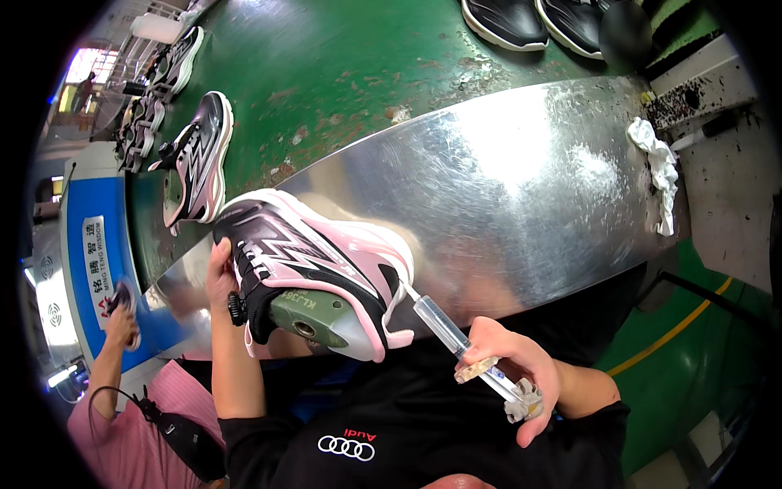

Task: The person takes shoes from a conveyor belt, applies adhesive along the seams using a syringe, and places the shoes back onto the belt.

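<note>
My left hand (218, 275) grips a black, pink and white sneaker (305, 236) by its toe side, tilted over the metal bench; much of the hand is behind the shoe. A green shoe last (309, 319) fills the sneaker's opening. My right hand (521, 359) is closed round a clear syringe (441, 326), with whitish wraps on some of its fingers. The syringe's nozzle is at the heel end, by the seam between upper and pink-edged sole. Whether it touches there I cannot tell.
The shiny metal sheet (521, 204) borders a worn green surface (342, 73). A similar sneaker (204, 159) stands at left, with more beyond it. Black shoes (509, 23) lie at the far right. A crumpled white cloth (656, 171) lies right. A co-worker's hand (122, 326) holds a shoe at left.
</note>
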Tool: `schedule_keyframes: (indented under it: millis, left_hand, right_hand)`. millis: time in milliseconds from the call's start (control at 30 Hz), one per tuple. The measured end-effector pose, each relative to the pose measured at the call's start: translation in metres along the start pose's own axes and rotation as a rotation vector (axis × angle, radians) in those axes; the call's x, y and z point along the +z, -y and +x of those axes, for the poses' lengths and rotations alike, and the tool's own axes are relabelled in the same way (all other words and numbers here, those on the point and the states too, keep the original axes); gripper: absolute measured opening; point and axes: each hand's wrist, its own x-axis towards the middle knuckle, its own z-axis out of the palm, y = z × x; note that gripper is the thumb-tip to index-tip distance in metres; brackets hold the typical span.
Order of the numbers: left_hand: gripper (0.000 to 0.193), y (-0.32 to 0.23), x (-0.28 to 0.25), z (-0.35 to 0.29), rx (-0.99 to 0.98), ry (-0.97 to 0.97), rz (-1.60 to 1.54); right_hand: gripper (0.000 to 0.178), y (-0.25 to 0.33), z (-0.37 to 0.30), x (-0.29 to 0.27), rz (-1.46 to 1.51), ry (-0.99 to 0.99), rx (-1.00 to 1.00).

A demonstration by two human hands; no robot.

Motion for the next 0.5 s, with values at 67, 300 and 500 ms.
schedule_keyframes:
  millis: [67, 300, 500]
  left_hand:
    - [0.037, -0.006, 0.015, -0.013, -0.037, 0.020, -0.068]
    - [0.042, -0.001, -0.017, -0.055, 0.025, 0.040, 0.070]
    - [0.033, 0.010, -0.007, -0.089, -0.009, -0.120, 0.110]
  right_hand:
    - [0.094, -0.001, 0.004, -0.002, -0.090, 0.042, -0.034]
    - [0.092, -0.002, 0.013, 0.001, -0.194, 0.056, -0.040]
    - [0.091, -0.004, 0.016, 0.006, -0.244, 0.071, -0.016]
